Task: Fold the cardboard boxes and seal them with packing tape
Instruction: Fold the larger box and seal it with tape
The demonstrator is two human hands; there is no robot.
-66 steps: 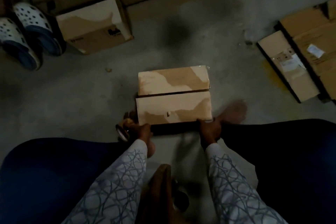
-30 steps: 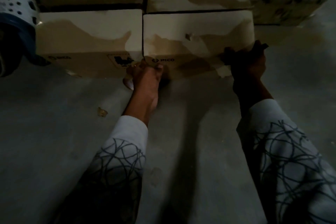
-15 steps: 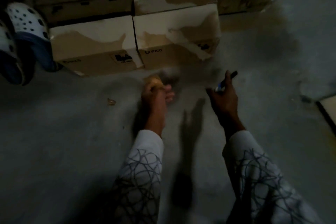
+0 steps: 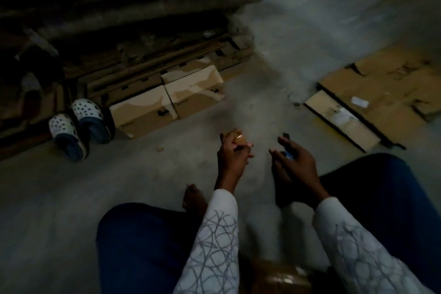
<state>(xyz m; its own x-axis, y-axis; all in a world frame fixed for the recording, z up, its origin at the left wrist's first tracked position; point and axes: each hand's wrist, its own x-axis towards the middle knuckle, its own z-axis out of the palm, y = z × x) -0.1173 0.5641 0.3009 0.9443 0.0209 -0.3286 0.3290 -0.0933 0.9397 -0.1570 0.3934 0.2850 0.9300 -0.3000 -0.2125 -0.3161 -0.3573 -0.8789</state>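
Observation:
Two folded, taped cardboard boxes stand side by side on the floor against a pallet stack: the left box (image 4: 143, 112) and the right box (image 4: 195, 93). My left hand (image 4: 232, 157) is raised over the floor in front of me and grips a brown roll of packing tape (image 4: 238, 139). My right hand (image 4: 297, 164) hovers beside it, holding a small dark and blue cutter-like tool (image 4: 287, 137) between thumb and fingers. Both hands are well short of the boxes and touch no cardboard.
Flattened cardboard sheets (image 4: 386, 83) and a flat box with labels (image 4: 341, 119) lie on the floor at the right. A pair of white and blue clogs (image 4: 78, 124) sits left of the boxes. Stacked flat cardboard (image 4: 143, 19) fills the back. My crossed legs (image 4: 143, 246) lie below.
The box was slid forward next to the other one and let go. Both hands have drawn back toward my lap, still carrying the tape and the tool.

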